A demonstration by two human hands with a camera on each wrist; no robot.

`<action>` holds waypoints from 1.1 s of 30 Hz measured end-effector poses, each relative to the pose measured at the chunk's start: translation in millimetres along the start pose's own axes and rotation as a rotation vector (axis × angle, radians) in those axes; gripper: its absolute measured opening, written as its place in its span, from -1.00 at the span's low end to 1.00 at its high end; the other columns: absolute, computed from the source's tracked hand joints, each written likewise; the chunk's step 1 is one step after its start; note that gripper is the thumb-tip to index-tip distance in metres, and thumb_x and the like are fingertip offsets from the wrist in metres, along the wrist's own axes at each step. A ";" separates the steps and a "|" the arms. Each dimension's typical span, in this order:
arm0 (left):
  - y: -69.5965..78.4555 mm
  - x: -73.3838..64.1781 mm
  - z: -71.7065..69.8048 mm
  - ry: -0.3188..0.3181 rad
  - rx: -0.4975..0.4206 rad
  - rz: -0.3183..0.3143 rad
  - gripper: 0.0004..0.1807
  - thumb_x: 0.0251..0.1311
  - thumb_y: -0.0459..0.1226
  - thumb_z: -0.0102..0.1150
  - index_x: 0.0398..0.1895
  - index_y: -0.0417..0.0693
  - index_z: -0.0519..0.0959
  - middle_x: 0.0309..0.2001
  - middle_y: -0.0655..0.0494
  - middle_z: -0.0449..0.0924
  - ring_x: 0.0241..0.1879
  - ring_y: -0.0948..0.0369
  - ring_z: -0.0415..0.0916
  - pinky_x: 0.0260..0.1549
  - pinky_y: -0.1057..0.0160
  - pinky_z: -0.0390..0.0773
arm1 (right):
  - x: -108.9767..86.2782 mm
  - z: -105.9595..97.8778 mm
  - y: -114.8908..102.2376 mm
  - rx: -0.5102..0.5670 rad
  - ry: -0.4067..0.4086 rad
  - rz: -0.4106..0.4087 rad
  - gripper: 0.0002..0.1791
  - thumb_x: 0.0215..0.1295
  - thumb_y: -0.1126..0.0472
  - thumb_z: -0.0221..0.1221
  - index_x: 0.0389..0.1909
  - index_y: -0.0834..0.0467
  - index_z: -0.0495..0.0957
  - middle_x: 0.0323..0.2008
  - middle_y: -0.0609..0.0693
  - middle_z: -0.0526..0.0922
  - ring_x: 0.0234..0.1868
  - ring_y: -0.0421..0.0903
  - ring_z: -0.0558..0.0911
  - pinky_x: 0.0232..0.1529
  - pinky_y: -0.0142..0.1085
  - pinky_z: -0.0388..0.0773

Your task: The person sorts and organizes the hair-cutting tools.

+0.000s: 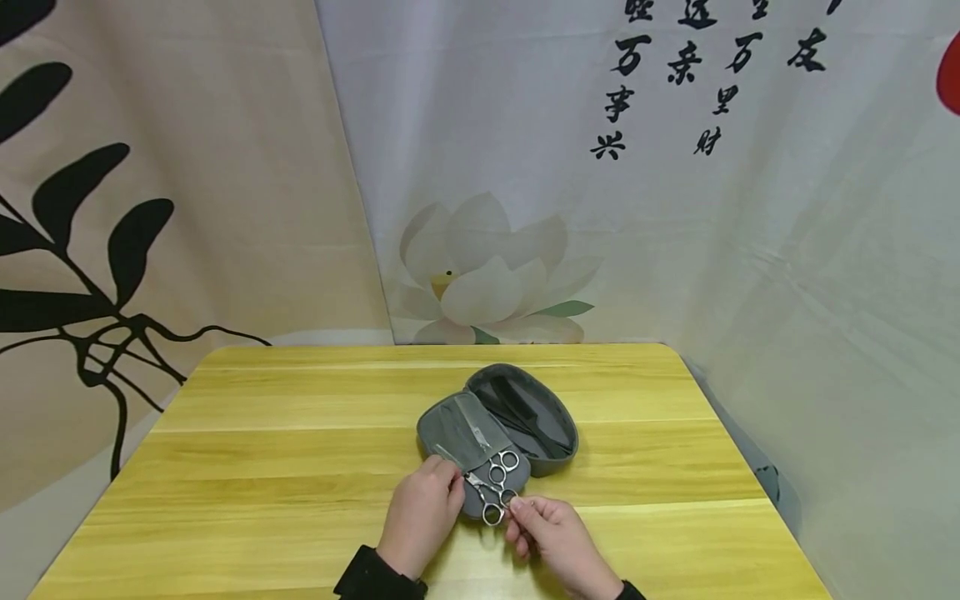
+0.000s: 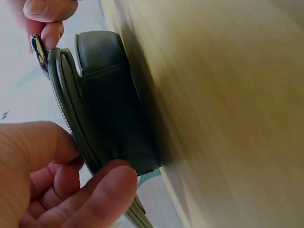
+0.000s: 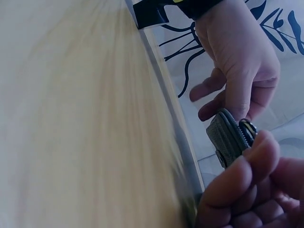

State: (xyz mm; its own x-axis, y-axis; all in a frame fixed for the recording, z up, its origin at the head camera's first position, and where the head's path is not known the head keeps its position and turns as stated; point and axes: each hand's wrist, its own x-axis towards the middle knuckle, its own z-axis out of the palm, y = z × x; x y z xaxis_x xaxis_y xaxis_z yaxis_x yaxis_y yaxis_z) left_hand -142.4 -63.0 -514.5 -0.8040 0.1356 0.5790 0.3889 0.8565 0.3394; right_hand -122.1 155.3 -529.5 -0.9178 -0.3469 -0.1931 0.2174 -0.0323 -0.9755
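Note:
A grey zippered case (image 1: 551, 467) lies unfolded on the table, its deeper half at the right and its flap half (image 1: 431, 425) at the left. Two pairs of silver scissors (image 1: 481, 484) lie on the flap, several finger rings showing. The upper pair's blades run under the grey pocket. My left hand (image 1: 422, 515) grips the flap's left edge, thumb and fingers on either side of the rim (image 2: 66, 109) in the left wrist view. At the lower pair's rings, my right hand (image 1: 551, 533) pinches a ring between thumb and forefinger.
Black combs (image 1: 517, 408) lie in the deeper half of the case. The wooden table (image 1: 262, 467) reaches back to a printed cloth backdrop (image 1: 660, 250). Another cloth with dark leaves (image 1: 82, 192) hangs at the left.

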 end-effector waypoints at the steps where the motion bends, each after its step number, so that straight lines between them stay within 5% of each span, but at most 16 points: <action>1: 0.1 -0.1 -0.1 0.002 0.001 0.011 -0.75 0.03 -0.41 0.54 -0.54 -0.02 0.59 -0.47 0.17 0.56 -0.55 0.27 0.51 -0.56 0.29 0.55 | -0.3 0.0 -0.5 -0.004 0.006 0.004 -0.49 0.63 0.07 0.16 -0.05 0.57 0.57 -0.45 -0.15 0.69 -0.51 -0.30 0.60 -0.41 -0.44 0.63; 11: 9.0 -1.0 -6.0 -0.018 -0.001 0.117 -0.77 0.05 -0.38 0.56 -0.48 -0.04 0.61 -0.44 0.18 0.52 -0.54 0.32 0.49 -0.55 0.35 0.57 | -1.0 2.7 -2.1 -0.047 0.039 0.032 -0.42 0.64 -0.03 0.15 -0.07 0.54 0.59 -0.50 -0.15 0.67 -0.55 -0.30 0.56 -0.50 -0.45 0.56; 17: 8.6 -0.5 -7.0 -0.070 -0.075 0.043 -0.79 0.05 -0.41 0.53 -0.50 -0.02 0.63 -0.43 0.22 0.52 -0.48 0.38 0.47 -0.48 0.38 0.59 | -0.2 3.5 -1.8 -0.042 0.046 0.052 -0.45 0.62 -0.02 0.18 -0.15 0.51 0.57 -0.47 -0.11 0.67 -0.54 -0.27 0.58 -0.50 -0.42 0.60; 23: 6.3 0.5 -9.7 -0.114 -0.133 -0.014 -0.75 0.05 -0.42 0.52 -0.54 0.01 0.60 -0.46 0.26 0.48 -0.48 0.41 0.41 -0.49 0.39 0.52 | 1.5 -2.5 -2.9 0.062 -0.029 0.058 -0.66 0.64 0.06 0.16 -0.08 0.33 0.57 -0.28 -0.05 0.77 -0.44 -0.26 0.66 -0.38 -0.37 0.71; 27: 4.4 2.3 -11.7 -0.170 -0.200 -0.095 -0.72 0.12 -0.37 0.53 -0.57 0.04 0.58 -0.50 0.30 0.43 -0.50 0.45 0.33 -0.52 0.44 0.42 | 2.6 -5.0 -2.2 0.134 -0.056 0.073 -0.72 0.64 0.08 0.15 -0.09 0.25 0.60 -0.26 -0.08 0.79 -0.44 -0.28 0.64 -0.34 -0.39 0.71; 33: -3.8 3.7 -17.2 -0.365 -0.365 -0.384 -0.46 0.31 0.05 0.45 -0.74 0.09 0.46 -0.72 0.37 0.31 -0.69 0.40 0.25 -0.68 0.41 0.25 | 2.7 -5.3 -2.6 0.167 -0.052 0.063 -0.73 0.66 0.03 0.13 -0.17 0.14 0.60 -0.28 -0.12 0.80 -0.44 -0.30 0.63 -0.34 -0.43 0.68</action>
State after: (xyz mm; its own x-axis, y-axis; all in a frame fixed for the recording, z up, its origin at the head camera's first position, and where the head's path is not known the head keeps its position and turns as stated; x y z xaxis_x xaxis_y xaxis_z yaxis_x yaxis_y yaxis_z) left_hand -139.1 -74.4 -500.9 -0.9928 0.0688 0.0978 0.1188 0.6618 0.7402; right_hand -126.9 159.4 -528.1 -0.8832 -0.4010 -0.2433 0.3300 -0.1628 -0.9298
